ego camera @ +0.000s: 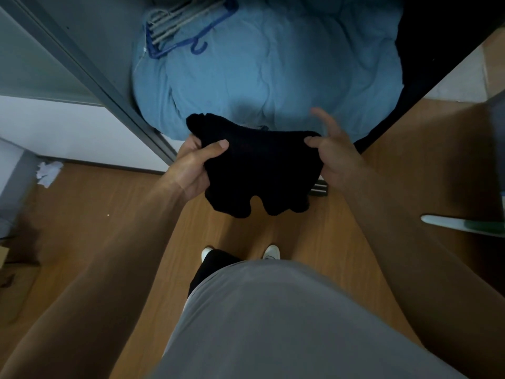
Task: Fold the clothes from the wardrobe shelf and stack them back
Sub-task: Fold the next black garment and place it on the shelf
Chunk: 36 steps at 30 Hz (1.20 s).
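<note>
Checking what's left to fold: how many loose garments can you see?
1: the black garment, held by the left hand and right hand before the blue bedding. The wardrobe's dark right side may hide more.

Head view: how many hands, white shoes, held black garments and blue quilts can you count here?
Hands: 2, the left hand and the right hand, both holding the garment
White shoes: 2
Black garment: 1
Blue quilt: 1
Total: 6
</note>
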Available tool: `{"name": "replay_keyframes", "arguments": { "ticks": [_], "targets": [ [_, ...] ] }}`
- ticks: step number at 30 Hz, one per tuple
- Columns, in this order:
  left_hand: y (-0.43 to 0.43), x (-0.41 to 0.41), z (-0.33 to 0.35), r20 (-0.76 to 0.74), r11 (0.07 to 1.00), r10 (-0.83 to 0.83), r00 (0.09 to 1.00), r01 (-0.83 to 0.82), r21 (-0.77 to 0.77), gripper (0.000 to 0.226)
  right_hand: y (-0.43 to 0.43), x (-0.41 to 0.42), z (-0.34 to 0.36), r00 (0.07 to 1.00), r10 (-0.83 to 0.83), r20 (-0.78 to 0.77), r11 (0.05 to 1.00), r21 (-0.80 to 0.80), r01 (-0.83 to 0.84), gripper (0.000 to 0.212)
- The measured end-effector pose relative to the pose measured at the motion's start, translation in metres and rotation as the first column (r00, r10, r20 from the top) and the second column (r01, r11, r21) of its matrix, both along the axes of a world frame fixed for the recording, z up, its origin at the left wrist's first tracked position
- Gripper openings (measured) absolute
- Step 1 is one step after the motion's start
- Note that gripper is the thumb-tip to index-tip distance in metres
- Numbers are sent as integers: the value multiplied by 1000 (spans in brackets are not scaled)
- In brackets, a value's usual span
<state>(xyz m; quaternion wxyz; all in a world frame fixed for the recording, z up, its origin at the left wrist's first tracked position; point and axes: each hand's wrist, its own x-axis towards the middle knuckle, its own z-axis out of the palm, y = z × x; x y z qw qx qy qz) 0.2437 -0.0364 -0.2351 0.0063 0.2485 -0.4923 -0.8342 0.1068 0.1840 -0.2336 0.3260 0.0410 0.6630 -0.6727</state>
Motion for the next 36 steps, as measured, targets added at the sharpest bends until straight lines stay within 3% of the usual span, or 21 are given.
{"name": "replay_keyframes", "arguments": {
  "ticks": [3,6,7,9,11,13,15,17,19,21,23,25,26,31,34,36],
  "targets": [
    [0,-6,5,34,1000,30,999,-30,-1,56,-5,2,14,992,109,-68,994,-7,-109,48],
    [-4,-13,13,94,998,57,994,-55,-25,49,-12,3,25,946,282,-161,957,122,-264,33],
    [-6,-14,14,114,998,58,992,-55,-36,45,-15,4,28,890,408,-205,903,230,-361,28],
    [-10,-15,17,160,996,61,985,-50,-73,42,-23,8,32,703,668,-245,702,521,-486,39],
    [-16,-16,18,207,991,93,974,-71,-110,59,-35,14,29,524,811,-259,510,752,-418,34],
    [-29,-13,16,240,991,84,967,-57,-118,89,-48,17,25,447,857,-257,400,878,-262,25],
    [-46,-5,17,253,991,-38,967,68,-112,106,-56,17,25,437,867,-241,341,925,-167,25],
    [-62,6,20,269,966,-186,945,225,-123,112,-63,16,26,409,879,-245,357,906,-226,28],
    [-74,13,24,358,846,-303,883,422,-326,117,-72,19,29,374,890,-260,392,855,-339,37],
    [-83,19,27,546,517,-320,774,625,-585,111,-86,24,32,342,891,-300,422,824,-378,33],
    [-98,25,23,617,208,-253,745,665,-718,78,-101,26,32,324,892,-316,431,809,-399,35],
    [-118,34,20,565,97,-189,803,588,-803,29,-114,27,31,321,898,-300,421,800,-428,32],
    [-128,40,20,523,83,-166,836,540,-837,17,-119,28,31,330,900,-285,412,802,-432,31],
    [-171,64,23,118,275,-291,949,201,-940,10,-142,40,31,469,830,-303,508,757,-411,30],
    [-196,73,27,65,616,-199,978,176,-768,18,-157,49,36,660,693,-290,659,626,-417,10],
    [-209,75,32,89,792,-138,986,164,-588,12,-169,54,45,814,527,-245,807,444,-389,12]
  ]
}}
